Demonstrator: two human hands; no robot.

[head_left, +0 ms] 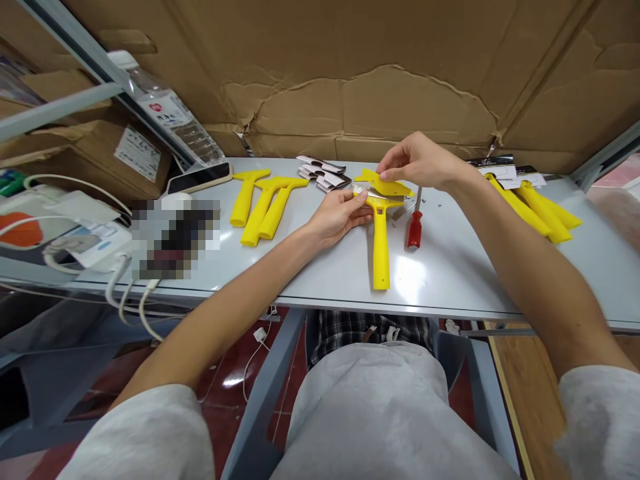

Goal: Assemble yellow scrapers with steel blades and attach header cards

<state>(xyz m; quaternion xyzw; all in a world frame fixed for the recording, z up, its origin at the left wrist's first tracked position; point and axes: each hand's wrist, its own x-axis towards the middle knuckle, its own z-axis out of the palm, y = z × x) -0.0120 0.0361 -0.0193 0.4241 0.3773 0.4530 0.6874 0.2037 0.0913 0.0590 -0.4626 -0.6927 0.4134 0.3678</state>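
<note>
My left hand [343, 215] pinches the left end of the head of a yellow scraper [381, 253], whose handle points toward me on the table. A thin metal blade [391, 197] shows along the head. Just above it, my right hand [419, 160] is closed on a flat yellow cover plate [373, 179], which is tilted over the blade. Whether plate and head touch, I cannot tell. Right of the scraper lies a red-handled screwdriver [414, 231], its shaft pointing away. Small screws [425, 201] are scattered near it.
Several yellow scraper handles [245, 200] lie at left, near folded black-and-white cards [325, 177]. More yellow scrapers [525, 207] with cards lie at right. A phone [200, 179], water bottle [175, 117] and white cables [120, 280] occupy the left side. Cardboard [370, 100] walls the back.
</note>
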